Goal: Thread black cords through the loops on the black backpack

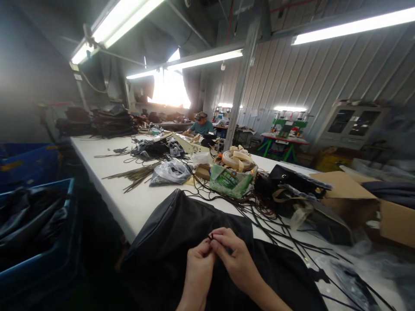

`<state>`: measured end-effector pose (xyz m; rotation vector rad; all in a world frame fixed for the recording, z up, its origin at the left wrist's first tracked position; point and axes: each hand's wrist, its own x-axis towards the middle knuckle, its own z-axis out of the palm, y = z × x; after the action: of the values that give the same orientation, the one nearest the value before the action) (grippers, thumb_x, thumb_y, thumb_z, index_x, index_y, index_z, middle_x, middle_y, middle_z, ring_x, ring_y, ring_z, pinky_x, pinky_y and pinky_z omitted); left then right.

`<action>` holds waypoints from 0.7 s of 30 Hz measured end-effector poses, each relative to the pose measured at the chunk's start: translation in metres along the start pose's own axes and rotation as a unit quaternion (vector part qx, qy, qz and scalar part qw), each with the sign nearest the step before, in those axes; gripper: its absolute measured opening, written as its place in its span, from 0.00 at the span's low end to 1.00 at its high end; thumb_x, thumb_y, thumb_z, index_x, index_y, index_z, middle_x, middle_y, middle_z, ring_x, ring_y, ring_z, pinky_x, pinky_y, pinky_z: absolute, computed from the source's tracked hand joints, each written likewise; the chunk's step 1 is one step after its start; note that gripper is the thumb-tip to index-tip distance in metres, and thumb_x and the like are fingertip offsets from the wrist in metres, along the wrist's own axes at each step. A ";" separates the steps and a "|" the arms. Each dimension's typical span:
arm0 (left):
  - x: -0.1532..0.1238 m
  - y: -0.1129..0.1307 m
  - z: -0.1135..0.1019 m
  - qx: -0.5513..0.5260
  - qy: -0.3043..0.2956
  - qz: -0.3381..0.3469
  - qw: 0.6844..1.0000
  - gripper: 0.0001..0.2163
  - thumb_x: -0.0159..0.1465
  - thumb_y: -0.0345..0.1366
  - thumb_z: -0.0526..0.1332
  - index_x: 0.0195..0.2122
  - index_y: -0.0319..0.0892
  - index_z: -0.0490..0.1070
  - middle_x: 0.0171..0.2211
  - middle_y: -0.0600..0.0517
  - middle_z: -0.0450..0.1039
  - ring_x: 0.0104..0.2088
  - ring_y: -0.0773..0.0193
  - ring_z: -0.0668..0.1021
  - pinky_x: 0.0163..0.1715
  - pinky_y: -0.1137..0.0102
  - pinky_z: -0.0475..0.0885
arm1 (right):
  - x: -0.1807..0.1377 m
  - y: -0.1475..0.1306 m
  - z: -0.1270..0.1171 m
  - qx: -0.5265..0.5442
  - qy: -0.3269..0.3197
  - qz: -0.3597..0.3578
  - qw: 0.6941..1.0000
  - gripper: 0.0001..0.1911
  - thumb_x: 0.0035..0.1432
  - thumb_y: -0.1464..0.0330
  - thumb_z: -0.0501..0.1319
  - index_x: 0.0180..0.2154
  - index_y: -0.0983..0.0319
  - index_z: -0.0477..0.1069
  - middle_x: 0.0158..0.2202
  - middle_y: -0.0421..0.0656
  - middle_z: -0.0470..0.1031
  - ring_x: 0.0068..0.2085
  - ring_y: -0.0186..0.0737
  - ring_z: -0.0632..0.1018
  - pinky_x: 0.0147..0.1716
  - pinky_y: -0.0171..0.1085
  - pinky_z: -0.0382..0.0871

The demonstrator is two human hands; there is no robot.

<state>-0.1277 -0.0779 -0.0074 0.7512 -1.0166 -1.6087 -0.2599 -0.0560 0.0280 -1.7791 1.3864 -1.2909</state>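
Observation:
My left hand (pixel 197 270) and my right hand (pixel 235 257) meet fingertip to fingertip over a large piece of black fabric (pixel 168 233) that hangs over the near edge of the white table (pixel 129 203). Between the fingertips sits a small dark end of a thin black cord (pixel 210 236). Both hands pinch it; what it joins to is hidden by the fingers. More thin black cords (pixel 275 224) lie spread on the table just to the right of my hands.
A green bag with coiled tan strap (pixel 231 175) stands mid-table, beside a clear plastic bag (pixel 170 172) and a bundle of thin sticks (pixel 136 175). A black handbag (pixel 298 190) and cardboard box (pixel 356 194) lie right. Blue bins (pixel 35 224) stand left. A person (pixel 201 126) sits far back.

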 end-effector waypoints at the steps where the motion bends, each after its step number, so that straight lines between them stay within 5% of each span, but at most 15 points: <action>1: 0.000 0.000 0.000 0.015 0.004 0.008 1.000 0.17 0.62 0.47 0.76 0.46 0.41 0.90 0.45 0.41 0.88 0.48 0.42 0.86 0.61 0.52 0.78 | 0.000 0.000 0.000 0.004 0.001 0.000 1.000 0.14 0.76 0.58 0.63 0.48 0.55 0.87 0.51 0.49 0.82 0.54 0.51 0.81 0.58 0.48 0.76; 6: -0.003 0.000 0.001 0.093 0.035 0.043 0.994 0.11 0.62 0.38 0.69 0.41 0.43 0.91 0.46 0.43 0.88 0.48 0.41 0.86 0.54 0.55 0.81 | -0.004 -0.005 0.000 0.003 0.019 0.013 1.000 0.13 0.71 0.57 0.69 0.50 0.56 0.86 0.53 0.48 0.83 0.49 0.49 0.83 0.47 0.43 0.78; 12: -0.002 0.005 0.007 0.119 0.028 0.061 0.991 0.13 0.66 0.41 0.69 0.45 0.43 0.90 0.46 0.43 0.88 0.49 0.41 0.86 0.57 0.54 0.81 | -0.003 -0.005 -0.003 0.004 0.036 -0.015 0.999 0.15 0.75 0.56 0.64 0.46 0.57 0.87 0.50 0.49 0.84 0.53 0.51 0.82 0.57 0.46 0.76; 17: -0.005 0.012 0.009 0.028 -0.030 -0.020 0.999 0.23 0.64 0.53 0.77 0.51 0.40 0.88 0.47 0.42 0.88 0.53 0.41 0.85 0.58 0.57 0.79 | 0.005 -0.009 -0.016 0.140 -0.022 0.098 0.985 0.21 0.67 0.49 0.71 0.36 0.60 0.87 0.34 0.43 0.82 0.41 0.45 0.79 0.44 0.41 0.73; 21: -0.007 0.023 0.006 0.023 -0.063 -0.049 0.997 0.26 0.62 0.55 0.78 0.51 0.39 0.88 0.46 0.41 0.88 0.54 0.42 0.85 0.60 0.58 0.78 | 0.014 -0.019 -0.031 0.206 -0.049 0.175 0.962 0.24 0.61 0.46 0.75 0.39 0.61 0.89 0.39 0.45 0.85 0.42 0.45 0.80 0.44 0.40 0.73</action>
<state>-0.1214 -0.0718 0.0158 0.7479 -1.1259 -1.7402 -0.2800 -0.0582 0.0612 -1.2385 1.2031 -1.1759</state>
